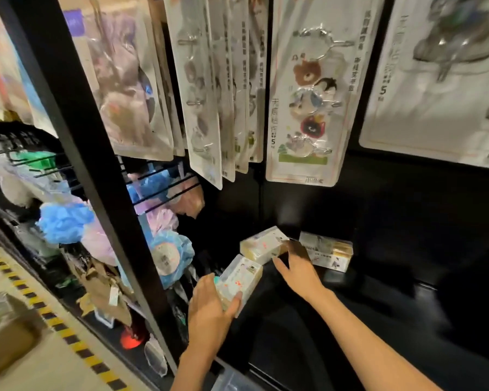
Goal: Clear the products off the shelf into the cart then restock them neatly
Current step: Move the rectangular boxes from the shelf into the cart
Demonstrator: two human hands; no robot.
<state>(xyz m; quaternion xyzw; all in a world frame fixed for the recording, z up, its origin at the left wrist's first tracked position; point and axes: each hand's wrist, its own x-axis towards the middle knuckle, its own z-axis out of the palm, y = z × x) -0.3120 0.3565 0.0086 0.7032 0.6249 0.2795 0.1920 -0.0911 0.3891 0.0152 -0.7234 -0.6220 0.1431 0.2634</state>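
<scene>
**Three boxes on a nearly bare bottom shelf**

The dark bottom shelf holds only three small pale boxes, so the work looks to be either late in clearing or early in restocking; which of the two, this view cannot settle. No cart is visible.

The left hand grips the nearest box, thumb over its near end and fingers curled under, at the near left of the shelf. The right hand reaches farther in, fingers spread, its fingertips touching the middle box; whether it has a true hold is unclear. A third box sits just to the right of that hand, untouched, toward the far wall.

Above, blister cards of hooks hang in rows and appear undisturbed. To the left, beyond the black upright, the next bay holds blue and pink bath poufs hanging on wire pegs. At the near left, a cardboard box stands on the floor beside yellow-and-black hazard tape; its contents are not visible.
</scene>
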